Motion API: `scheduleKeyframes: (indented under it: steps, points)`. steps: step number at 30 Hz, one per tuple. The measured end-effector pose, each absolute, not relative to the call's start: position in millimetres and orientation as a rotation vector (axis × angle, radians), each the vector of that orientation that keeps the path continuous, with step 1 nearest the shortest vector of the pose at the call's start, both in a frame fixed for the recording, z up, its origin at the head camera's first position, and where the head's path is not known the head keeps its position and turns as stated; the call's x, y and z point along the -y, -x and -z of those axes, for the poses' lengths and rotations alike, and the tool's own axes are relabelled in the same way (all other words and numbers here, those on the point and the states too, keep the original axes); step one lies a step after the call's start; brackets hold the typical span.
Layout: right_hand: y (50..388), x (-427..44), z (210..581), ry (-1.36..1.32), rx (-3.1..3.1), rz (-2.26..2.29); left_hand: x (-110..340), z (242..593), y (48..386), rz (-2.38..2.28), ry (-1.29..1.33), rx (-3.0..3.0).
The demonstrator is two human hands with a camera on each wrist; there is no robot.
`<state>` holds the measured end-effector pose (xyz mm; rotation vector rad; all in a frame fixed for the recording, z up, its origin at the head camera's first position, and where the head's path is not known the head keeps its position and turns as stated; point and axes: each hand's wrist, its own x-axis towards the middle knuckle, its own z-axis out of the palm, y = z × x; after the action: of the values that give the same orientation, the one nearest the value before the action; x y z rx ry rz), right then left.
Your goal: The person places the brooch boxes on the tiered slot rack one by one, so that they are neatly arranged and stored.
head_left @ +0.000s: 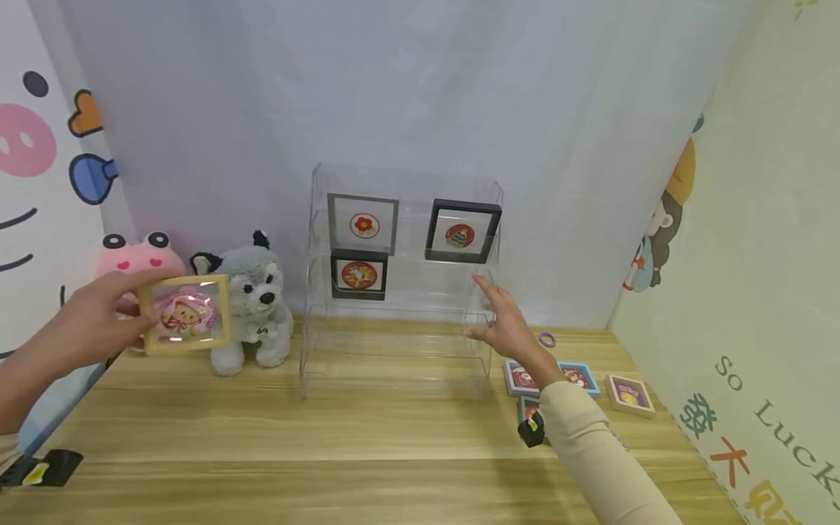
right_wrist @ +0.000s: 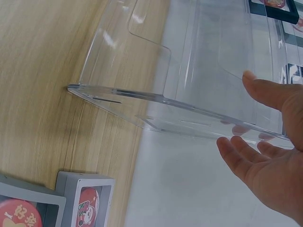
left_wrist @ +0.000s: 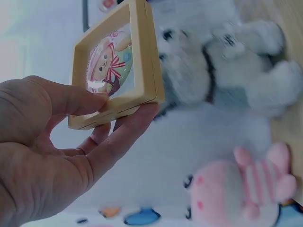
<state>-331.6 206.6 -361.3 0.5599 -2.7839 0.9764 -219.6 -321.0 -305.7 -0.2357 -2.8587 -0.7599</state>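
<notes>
My left hand [head_left: 108,315] pinches a light yellow square display frame [head_left: 225,313] by its side, thumb on the front and fingers behind. Inside the frame, seen closely in the left wrist view, is a round badge [left_wrist: 105,66] with a cartoon figure. At the right side of a clear acrylic tiered rack [head_left: 394,383] is my right hand [head_left: 508,328], thumb and fingers spread apart with nothing between them. Three framed badges stand on the rack: a grey frame [head_left: 331,226] at upper left, a black frame [head_left: 359,296] below it, and another black frame [head_left: 464,205] at upper right.
A grey plush dog [head_left: 252,313] and a pink plush frog [head_left: 147,257] sit left of the rack. On the wooden table [head_left: 262,452], to the right, lie several frames, including a blue one [head_left: 593,375] and a beige one [head_left: 630,395], and a purple ring [head_left: 547,340].
</notes>
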Motion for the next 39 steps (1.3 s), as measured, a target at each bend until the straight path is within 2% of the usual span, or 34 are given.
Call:
scheduleKeyframes:
  steps: [6, 14, 22, 32, 39]
  points:
    - [332, -207, 362, -0.555, 2.792, -0.978, 276, 279, 229, 0.737, 0.409, 2.738]
    - [332, -209, 361, -0.548, 2.799, -0.976, 198, 262, 255, 0.842, 0.607, 2.653]
    - [334, -208, 363, -0.558, 2.785, -1.004, 131, 271, 288, 0.827, 0.702, 2.574]
    - [333, -212, 362, -0.558, 2.763, -1.002, 74, 280, 324, 0.93, 0.694, 2.512]
    - [332, -210, 365, -0.566, 2.767, -1.003, 44, 292, 335, 0.9, 0.731, 2.457]
